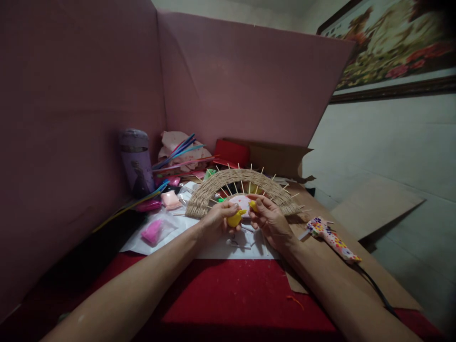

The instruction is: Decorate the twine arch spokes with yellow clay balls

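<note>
My left hand is closed around a lump of yellow modelling clay with a pointed end toward the right. Between the thumb and fingers of my right hand is a smaller piece of yellow clay. The two pieces look apart. Just behind my hands stands a half-ring woven of tan cord, with thin sticks poking out of its inner and outer edges. A pale pink spotted piece shows between my hands, partly hidden by them.
White paper lies under my hands on a red cloth. On the left are bagged pink clay, a purple tumbler and pipe cleaners. A flower-patterned glue gun with a cord rests on cardboard at right.
</note>
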The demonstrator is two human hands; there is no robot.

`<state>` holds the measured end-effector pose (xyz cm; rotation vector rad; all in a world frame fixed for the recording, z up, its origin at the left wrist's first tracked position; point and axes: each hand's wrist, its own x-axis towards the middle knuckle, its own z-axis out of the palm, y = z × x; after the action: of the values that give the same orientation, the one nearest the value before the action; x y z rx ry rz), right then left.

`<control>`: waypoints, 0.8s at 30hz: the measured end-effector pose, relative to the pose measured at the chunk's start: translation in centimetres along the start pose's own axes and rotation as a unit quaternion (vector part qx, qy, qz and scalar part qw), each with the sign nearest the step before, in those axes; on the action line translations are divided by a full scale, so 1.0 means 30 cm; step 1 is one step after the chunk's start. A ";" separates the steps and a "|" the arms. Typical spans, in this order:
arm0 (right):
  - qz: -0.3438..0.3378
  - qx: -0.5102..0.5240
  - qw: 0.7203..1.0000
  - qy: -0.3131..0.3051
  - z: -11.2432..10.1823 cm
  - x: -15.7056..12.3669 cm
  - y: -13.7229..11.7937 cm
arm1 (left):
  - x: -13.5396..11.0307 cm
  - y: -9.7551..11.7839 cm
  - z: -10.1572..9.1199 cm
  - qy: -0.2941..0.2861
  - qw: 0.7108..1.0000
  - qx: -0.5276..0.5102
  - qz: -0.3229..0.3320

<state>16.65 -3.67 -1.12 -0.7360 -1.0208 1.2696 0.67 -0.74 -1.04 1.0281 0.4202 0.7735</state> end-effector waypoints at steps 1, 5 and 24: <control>0.000 -0.007 1.000 -0.008 0.000 -0.001 0.002 | -0.001 0.001 0.001 -0.003 1.000 0.001 0.000; -0.010 -0.047 0.999 -0.014 -0.002 0.000 0.012 | 0.000 0.002 0.002 -0.004 1.000 0.011 0.002; -0.044 -0.043 0.995 0.075 -0.008 0.007 0.015 | 0.001 0.004 0.003 -0.008 1.000 -0.005 -0.015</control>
<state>16.69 -3.38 -1.57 -0.8302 -0.9788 1.0834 0.72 -0.75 -0.89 1.0154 0.4168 0.7405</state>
